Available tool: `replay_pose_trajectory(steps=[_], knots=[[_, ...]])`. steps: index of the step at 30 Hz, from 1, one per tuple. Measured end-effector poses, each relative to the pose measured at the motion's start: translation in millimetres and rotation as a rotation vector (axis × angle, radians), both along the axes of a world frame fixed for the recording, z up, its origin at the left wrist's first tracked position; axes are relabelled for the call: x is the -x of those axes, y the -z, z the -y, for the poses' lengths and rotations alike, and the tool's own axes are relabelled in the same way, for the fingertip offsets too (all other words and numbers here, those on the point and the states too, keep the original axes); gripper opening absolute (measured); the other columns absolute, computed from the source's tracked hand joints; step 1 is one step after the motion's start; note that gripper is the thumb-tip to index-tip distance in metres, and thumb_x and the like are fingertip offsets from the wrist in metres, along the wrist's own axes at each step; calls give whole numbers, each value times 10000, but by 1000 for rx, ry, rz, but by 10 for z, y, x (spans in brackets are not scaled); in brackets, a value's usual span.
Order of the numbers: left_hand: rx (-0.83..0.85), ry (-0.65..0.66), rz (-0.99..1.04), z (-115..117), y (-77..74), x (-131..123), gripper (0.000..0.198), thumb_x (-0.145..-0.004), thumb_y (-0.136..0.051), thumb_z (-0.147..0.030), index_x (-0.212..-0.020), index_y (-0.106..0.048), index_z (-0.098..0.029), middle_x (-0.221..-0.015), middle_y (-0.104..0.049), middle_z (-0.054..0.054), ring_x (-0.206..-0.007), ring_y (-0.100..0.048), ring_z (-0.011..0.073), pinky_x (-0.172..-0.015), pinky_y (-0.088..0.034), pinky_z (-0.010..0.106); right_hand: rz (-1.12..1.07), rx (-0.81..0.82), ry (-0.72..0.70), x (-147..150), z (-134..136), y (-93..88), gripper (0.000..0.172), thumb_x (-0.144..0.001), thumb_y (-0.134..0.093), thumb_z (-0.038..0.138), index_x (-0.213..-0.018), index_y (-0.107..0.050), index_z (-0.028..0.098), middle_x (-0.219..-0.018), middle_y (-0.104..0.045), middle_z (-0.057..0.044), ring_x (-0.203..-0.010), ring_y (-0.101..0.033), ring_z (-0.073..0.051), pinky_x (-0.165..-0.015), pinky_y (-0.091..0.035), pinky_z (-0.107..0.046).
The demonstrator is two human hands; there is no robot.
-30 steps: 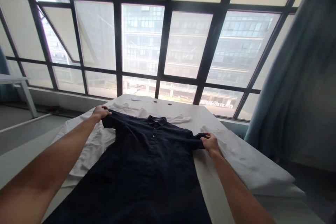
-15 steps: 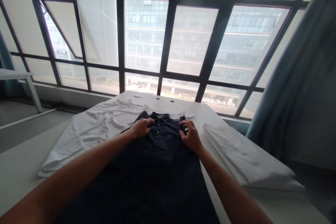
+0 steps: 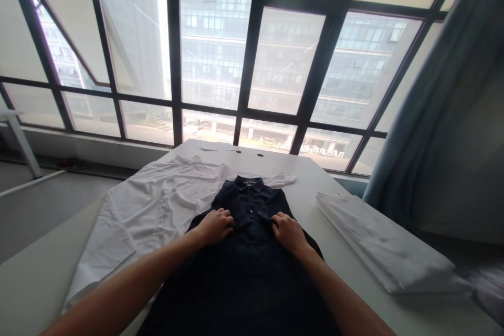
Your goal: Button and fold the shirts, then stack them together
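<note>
A dark navy collared shirt [image 3: 248, 273] lies front up on the table, with its collar at the far end and small light buttons down the placket. My left hand [image 3: 216, 226] is closed on the shirt's left side, fingers curled over dark cloth that looks like a sleeve folded inward. On the other side, my right hand [image 3: 289, 231] pinches the end of a folded-in sleeve [image 3: 271, 210] near the placket. The fingertips of both hands are partly hidden by the cloth. Under and left of the navy shirt spreads a white shirt [image 3: 157, 210].
A stack of folded white cloth [image 3: 386, 247] lies on the right side of the white table [image 3: 291, 163]. Beyond the table are large framed windows [image 3: 212, 52]. A blue-grey curtain [image 3: 417, 131] hangs at right, and another table's leg [image 3: 24, 144] stands at left.
Both hands have come nearer to me, from beside the collar to the shirt's chest. The sleeve ends now lie across the front, and the right hand has closed on cloth. The view has shifted slightly.
</note>
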State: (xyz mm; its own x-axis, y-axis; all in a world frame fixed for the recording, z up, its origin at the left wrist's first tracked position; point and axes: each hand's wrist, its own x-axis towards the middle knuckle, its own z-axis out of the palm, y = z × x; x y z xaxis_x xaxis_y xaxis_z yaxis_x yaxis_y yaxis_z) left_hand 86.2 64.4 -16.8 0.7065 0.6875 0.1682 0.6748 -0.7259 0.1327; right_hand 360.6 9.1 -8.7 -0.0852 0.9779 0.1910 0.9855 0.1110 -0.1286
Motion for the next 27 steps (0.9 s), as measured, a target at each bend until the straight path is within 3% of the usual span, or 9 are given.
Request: replay_pose_trajectory(steps=[4, 9, 12, 14, 16, 19, 22, 24, 27], knots=[[-16, -76, 111, 31, -22, -89, 193, -940, -497, -254, -976, -675, -186, -1008, -697, 102, -965, -656, 248, -827, -497, 336, -81, -155, 12, 63, 113, -14, 294, -971, -423, 221, -1153, -651, 185, -1132, -668, -89, -1045, -621, -216, -888, -446, -288], [38, -76, 164, 168, -91, -174, 227, -936, -514, -352, -953, -693, -214, -995, -719, 76, -960, -672, 248, -831, -495, 322, 42, 23, -105, 143, 284, 0, 334, -937, -563, 426, -1111, -699, 174, -1144, -669, -118, -1074, -603, -266, -934, -435, -358], [62, -46, 148, 129, -129, -155, 299, -952, -493, -414, -910, -716, -219, -973, -726, 72, -969, -670, 248, -856, -496, 319, 22, -5, -165, 225, 241, -79, 436, -943, -532, 535, -1112, -711, 175, -1170, -666, -125, -1093, -598, -277, -951, -432, -390], [-10, -146, 193, -11, -159, -97, 285, -962, -472, -356, -965, -715, -208, -1044, -715, 86, -1054, -644, 251, -914, -482, 323, -32, -41, -211, 303, 146, -137, 415, -980, -477, 503, -1117, -714, 191, -1174, -672, -108, -1096, -604, -260, -952, -439, -384], [-64, -343, 208, -209, -175, 12, 268, -938, -497, -305, -1059, -698, -176, -1143, -685, 121, -1148, -602, 276, -959, -466, 345, -68, -44, -282, 389, 29, -166, 359, -982, -498, 441, -1163, -704, 208, -1218, -661, -94, -1118, -602, -251, -957, -448, -373], [145, -518, 149, -487, -142, 265, 363, -878, -581, -372, -1147, -671, -146, -1133, -687, 140, -1095, -635, 294, -913, -491, 344, -76, -11, -402, 486, -129, -137, 399, -929, -594, 388, -1285, -652, 215, -1338, -604, -101, -1186, -574, -266, -993, -449, -376], [428, -403, 134, -618, -64, 537, 528, -743, -703, -455, -1192, -652, -182, -1077, -709, 85, -951, -679, 252, -809, -520, 289, -59, 49, -469, 505, -226, -56, 428, -908, -618, 376, -1306, -647, 222, -1360, -592, -104, -1195, -567, -276, -1014, -445, -387], [479, -333, 146, -619, -24, 657, 619, -661, -751, -428, -1222, -633, -195, -1085, -705, 66, -932, -673, 237, -782, -519, 273, -56, 76, -488, 483, -256, 1, 398, -913, -609, 371, -1280, -668, 228, -1334, -610, -100, -1184, -569, -270, -1016, -445, -386], [466, -347, 113, -549, 2, 712, 599, -639, -726, -317, -1214, -627, -181, -1003, -711, 54, -888, -666, 227, -768, -513, 276, -78, 58, -494, 442, -258, 80, 380, -927, -591, 377, -1268, -677, 233, -1322, -618, -99, -1199, -552, -265, -1022, -439, -391]])
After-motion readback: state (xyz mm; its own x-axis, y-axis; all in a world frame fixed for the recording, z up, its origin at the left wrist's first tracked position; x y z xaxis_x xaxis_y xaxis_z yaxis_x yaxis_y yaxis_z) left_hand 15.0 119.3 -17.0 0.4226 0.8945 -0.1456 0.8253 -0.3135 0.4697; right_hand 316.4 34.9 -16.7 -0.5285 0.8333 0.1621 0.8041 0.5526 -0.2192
